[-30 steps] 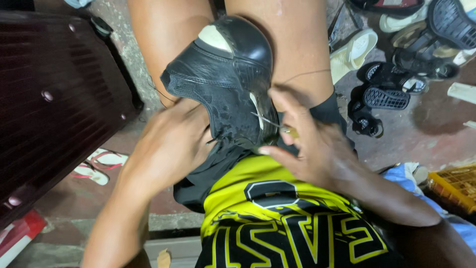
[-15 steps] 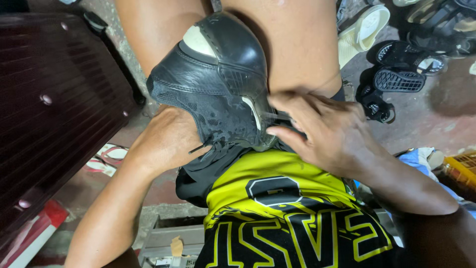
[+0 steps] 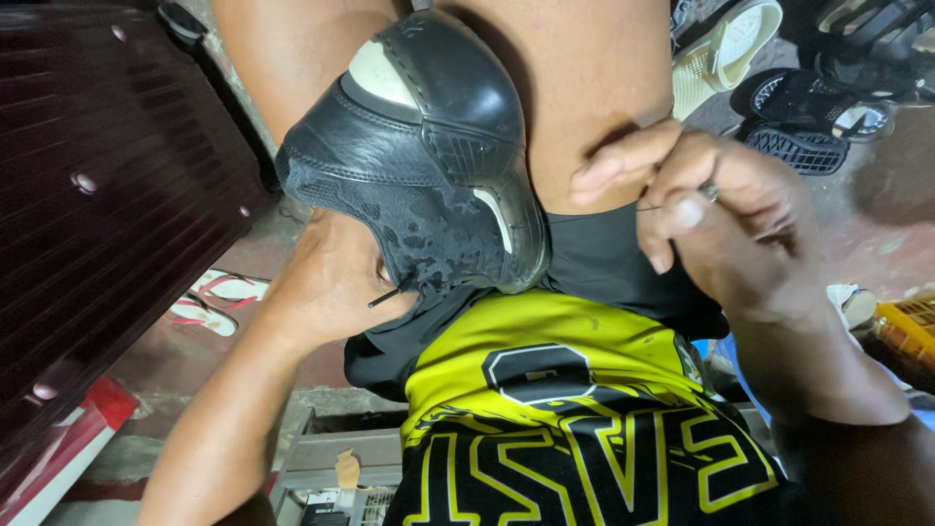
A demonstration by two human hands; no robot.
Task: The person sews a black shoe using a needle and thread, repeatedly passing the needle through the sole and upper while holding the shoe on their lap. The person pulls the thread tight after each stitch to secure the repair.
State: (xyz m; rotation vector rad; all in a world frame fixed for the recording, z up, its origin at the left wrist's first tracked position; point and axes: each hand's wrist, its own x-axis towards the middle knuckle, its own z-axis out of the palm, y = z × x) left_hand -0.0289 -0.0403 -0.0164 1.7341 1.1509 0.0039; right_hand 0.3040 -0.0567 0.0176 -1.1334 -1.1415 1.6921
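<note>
Two hands, left (image 3: 331,282) gripping black shoe (image 3: 419,156), right (image 3: 716,219) pinching needle (image 3: 709,193)

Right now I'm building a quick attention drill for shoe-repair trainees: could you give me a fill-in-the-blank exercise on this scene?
1. The left hand steadies a ____ shoe wedged between the person's thighs.
2. The right hand pinches a thin ____ between thumb and finger.
3. The person's jersey is black and ____.
4. On the floor, left of the left hand, lies a pair of ____ with pink straps.

Missing words: black; needle; yellow; flip-flops
</note>
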